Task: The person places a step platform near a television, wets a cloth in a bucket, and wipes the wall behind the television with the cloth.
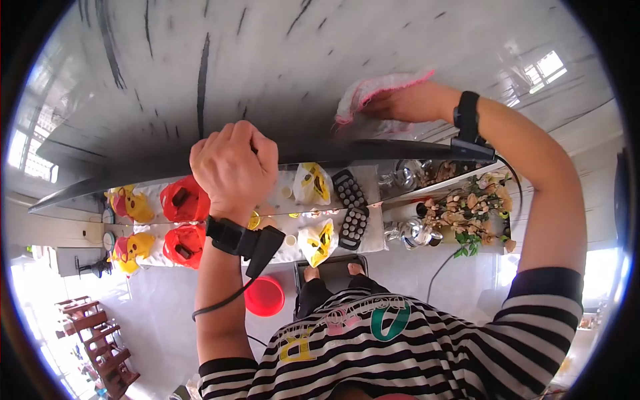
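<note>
A thin black panel like a flat television (373,152) stands on edge in front of a marble-patterned wall (267,67). My left hand (233,163) is closed over its top edge. Behind the panel, my right hand (410,103) presses a white cloth with a pink border (373,93) against the wall. The fingers of that hand are partly hidden by the cloth. Dark bands with small black devices circle both wrists, and a cable hangs from each.
Below, a white-covered surface holds a red plastic bag (181,248), a yellow toy (137,247), a white-and-yellow bag (319,241), a black tray (353,228) and flowers (477,207). The panel mirrors them. A red bucket (265,296) and wooden rack (100,343) stand on the floor.
</note>
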Demonstrator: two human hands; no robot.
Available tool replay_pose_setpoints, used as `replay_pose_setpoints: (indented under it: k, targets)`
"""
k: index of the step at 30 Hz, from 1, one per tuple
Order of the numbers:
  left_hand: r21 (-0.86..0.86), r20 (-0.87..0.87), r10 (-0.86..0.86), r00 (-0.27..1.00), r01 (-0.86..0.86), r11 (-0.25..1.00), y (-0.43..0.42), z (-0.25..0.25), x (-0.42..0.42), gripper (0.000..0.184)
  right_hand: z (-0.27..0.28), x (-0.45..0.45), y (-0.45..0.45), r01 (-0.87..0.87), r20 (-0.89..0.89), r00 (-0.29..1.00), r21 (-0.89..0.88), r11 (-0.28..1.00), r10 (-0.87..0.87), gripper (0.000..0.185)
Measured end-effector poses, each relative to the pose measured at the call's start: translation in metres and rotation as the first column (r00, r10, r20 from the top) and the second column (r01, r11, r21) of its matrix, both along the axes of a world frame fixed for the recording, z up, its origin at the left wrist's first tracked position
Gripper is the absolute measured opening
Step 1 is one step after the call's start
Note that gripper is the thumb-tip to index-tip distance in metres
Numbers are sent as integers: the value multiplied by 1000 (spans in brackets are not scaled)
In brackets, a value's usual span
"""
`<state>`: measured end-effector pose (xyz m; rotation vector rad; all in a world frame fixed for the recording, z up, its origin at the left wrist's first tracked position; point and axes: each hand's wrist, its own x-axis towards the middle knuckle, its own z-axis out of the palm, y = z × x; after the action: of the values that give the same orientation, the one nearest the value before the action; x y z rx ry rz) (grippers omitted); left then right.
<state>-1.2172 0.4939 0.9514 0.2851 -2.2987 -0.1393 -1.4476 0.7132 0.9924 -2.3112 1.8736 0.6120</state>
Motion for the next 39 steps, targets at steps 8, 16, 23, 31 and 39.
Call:
replay_pose_setpoints:
  k: [8, 16, 23, 31, 39]
  targets:
    - [-18, -82, 18, 996, -20, 1000, 2, 2, 3, 12, 66, -31, 131, 176, -312, 937, 28, 984, -159, 38]
    - [-30, -71, 28, 997, -31, 999, 1, 4, -2, 13, 7, -37, 133, 655, 203, 717, 132, 744, -667, 20]
    - [30, -71, -19, 997, 21, 999, -2, -3, -2, 22, -56, -35, 57, 451, 707, 516, 255, 855, -483, 18]
    - [86, -59, -9, 998, 14, 996, 7, 18, 10, 31, -76, -7, 17, 371, 767, 453, 301, 878, -454, 20]
    - [32, -218, -55, 974, 63, 998, 3, 13, 5, 10, -18, 31, -102, 245, 889, 114, 408, 880, -444, 22]
